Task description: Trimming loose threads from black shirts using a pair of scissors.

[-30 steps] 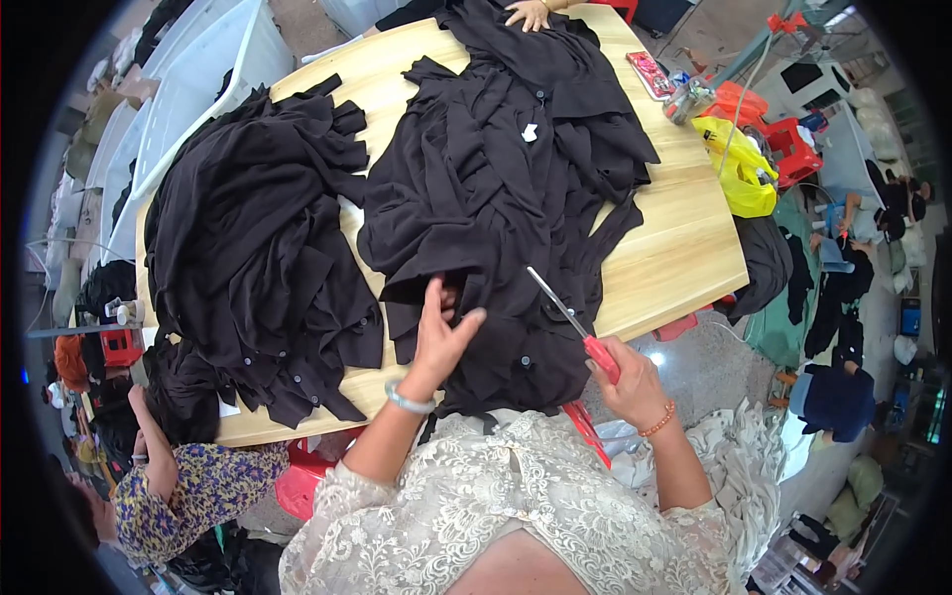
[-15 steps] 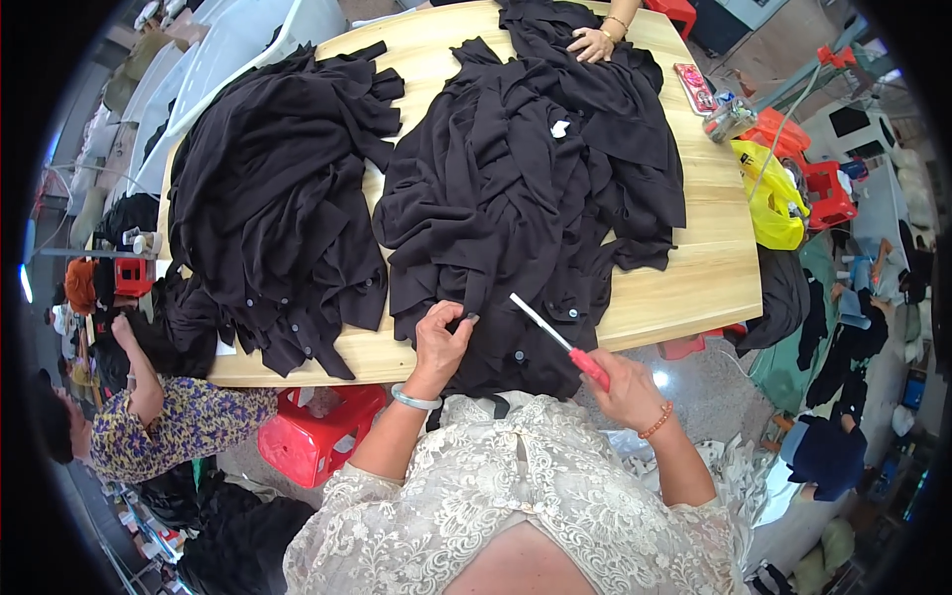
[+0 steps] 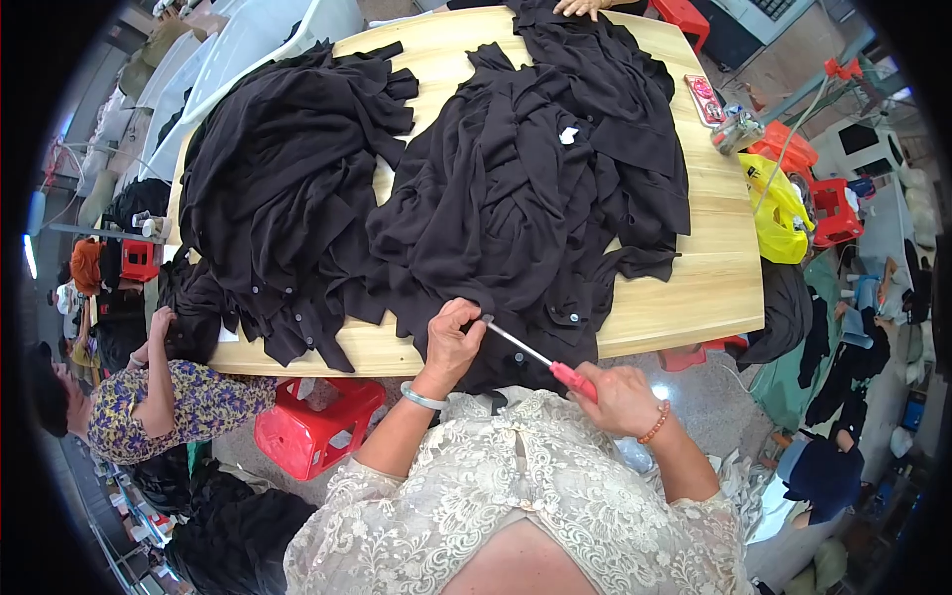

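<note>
A heap of black garments (image 3: 466, 188) with small buttons lies in front of me on the table. At its near edge my left hand (image 3: 453, 337) is closed, thumb and fingers pinching the black cloth. A small dark bit shows at those fingertips; I cannot make out what it is. My right hand (image 3: 620, 397) is wrapped round the red handle of a thin metal-shafted tool (image 3: 526, 343). The shaft slants up and left, its tip at the left fingertips. Whether the tip touches the cloth is hard to tell.
A second black pile (image 3: 283, 188) covers the left of the wooden table (image 3: 694, 288). Another person's hand (image 3: 580, 8) rests at the far edge. A phone (image 3: 704, 99), yellow bag (image 3: 778, 208) and red stool (image 3: 307, 426) surround it. Someone sits at left (image 3: 164, 407).
My right hand has brought the tool's tip down and left to my left fingertips. The cloth near my left hand has shifted. The other person's hand has drawn back toward the far edge.
</note>
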A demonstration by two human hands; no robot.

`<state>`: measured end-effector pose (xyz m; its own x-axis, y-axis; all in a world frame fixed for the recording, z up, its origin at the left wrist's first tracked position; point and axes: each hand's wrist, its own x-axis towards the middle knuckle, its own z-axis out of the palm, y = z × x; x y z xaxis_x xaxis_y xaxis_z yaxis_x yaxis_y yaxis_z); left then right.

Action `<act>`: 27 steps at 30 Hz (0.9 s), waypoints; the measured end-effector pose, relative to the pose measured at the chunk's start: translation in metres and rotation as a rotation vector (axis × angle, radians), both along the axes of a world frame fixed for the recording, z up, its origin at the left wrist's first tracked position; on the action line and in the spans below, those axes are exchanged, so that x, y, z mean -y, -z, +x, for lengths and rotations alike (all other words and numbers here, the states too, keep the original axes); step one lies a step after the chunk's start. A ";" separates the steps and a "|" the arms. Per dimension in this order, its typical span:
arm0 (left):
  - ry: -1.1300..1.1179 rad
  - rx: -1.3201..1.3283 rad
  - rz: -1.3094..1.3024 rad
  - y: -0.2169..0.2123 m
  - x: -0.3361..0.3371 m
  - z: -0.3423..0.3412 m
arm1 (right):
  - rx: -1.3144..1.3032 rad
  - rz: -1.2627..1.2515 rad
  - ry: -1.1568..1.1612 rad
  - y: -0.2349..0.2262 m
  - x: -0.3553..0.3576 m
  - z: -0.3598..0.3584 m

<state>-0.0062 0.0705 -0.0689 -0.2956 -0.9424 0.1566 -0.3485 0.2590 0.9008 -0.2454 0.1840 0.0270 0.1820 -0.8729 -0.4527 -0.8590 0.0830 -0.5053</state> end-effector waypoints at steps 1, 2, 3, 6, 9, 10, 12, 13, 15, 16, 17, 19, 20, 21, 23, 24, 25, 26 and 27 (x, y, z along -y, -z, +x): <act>0.000 0.009 0.048 0.001 0.000 0.001 | 0.021 0.001 0.003 0.001 0.000 0.001; -0.002 0.005 0.049 0.002 0.001 0.002 | 0.042 0.003 0.005 0.001 0.000 0.002; 0.001 0.001 0.062 0.002 0.002 0.004 | 0.038 0.005 0.003 -0.002 0.004 0.003; 0.009 -0.035 0.057 0.000 0.001 0.002 | -0.018 0.102 0.002 -0.015 0.011 0.006; 0.038 -0.054 0.063 0.002 0.002 0.008 | -0.005 0.100 -0.046 -0.018 0.013 0.007; 0.047 -0.044 0.089 0.003 0.003 0.009 | -0.028 0.107 -0.027 -0.020 0.016 0.006; 0.006 -0.149 0.224 0.008 0.005 0.008 | -0.030 0.155 -0.026 -0.018 0.018 0.006; -0.029 -0.250 0.362 0.008 0.006 0.008 | -0.032 0.160 -0.025 -0.016 0.016 0.006; -0.113 -0.480 0.711 0.006 0.014 0.011 | 0.025 0.173 -0.069 -0.013 0.016 0.005; -0.166 -0.533 0.824 -0.008 0.020 0.010 | -0.002 0.199 -0.027 -0.020 0.023 0.007; -0.186 -0.526 0.897 0.009 0.025 0.018 | -0.001 0.205 -0.029 -0.021 0.026 0.010; -0.207 -0.608 0.956 0.005 0.028 0.019 | 0.017 0.206 -0.015 -0.021 0.033 0.013; -0.224 -0.691 1.008 0.003 0.032 0.021 | 0.017 0.200 -0.018 -0.019 0.034 0.015; -0.196 -0.706 1.030 0.002 0.031 0.026 | 0.048 0.164 -0.014 -0.014 0.031 0.018; -0.181 -0.611 1.019 0.004 0.029 0.028 | 0.104 0.084 -0.009 -0.001 0.031 0.019; -0.135 -0.584 0.958 0.009 0.028 0.027 | 0.128 0.025 0.041 0.001 0.033 0.020; -0.117 -0.537 0.998 -0.004 0.033 0.021 | 0.148 -0.028 0.100 0.005 0.035 0.019; -0.039 -0.560 0.994 -0.007 0.038 0.023 | 0.194 -0.119 0.170 0.005 0.036 0.020; 0.005 -0.552 0.972 -0.011 0.051 0.029 | 0.204 -0.166 0.211 0.009 0.039 0.019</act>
